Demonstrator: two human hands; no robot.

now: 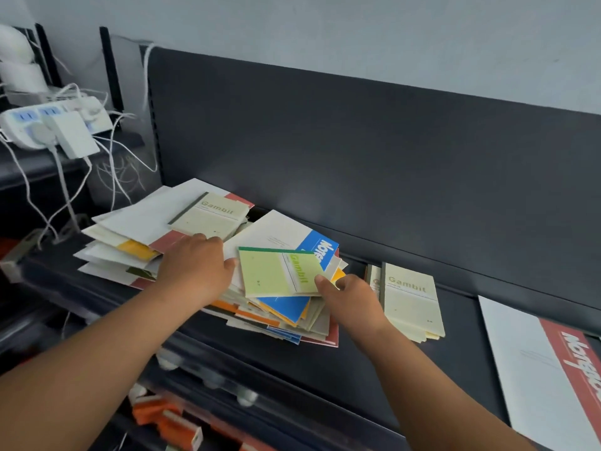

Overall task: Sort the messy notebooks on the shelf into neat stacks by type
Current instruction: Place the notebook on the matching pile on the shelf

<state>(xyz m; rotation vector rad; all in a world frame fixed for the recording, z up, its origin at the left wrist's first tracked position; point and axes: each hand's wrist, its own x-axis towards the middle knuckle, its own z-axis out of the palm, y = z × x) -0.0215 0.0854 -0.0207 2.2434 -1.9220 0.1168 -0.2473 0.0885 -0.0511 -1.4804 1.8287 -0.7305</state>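
The small light-green paper notebook with a green spine (273,271) lies on top of the messy pile of mixed notebooks (286,315), in the middle of the dark metal shelf (357,362). The right hand (351,297) pinches its near right corner, thumb on the cover. The left hand (195,265) rests on the pile just beside it, fingers bent downward - whether they grip something, I cannot tell. To the right stands a neat stack of cream notebooks (411,301) - further right, a large white notebook with a red band (533,362).
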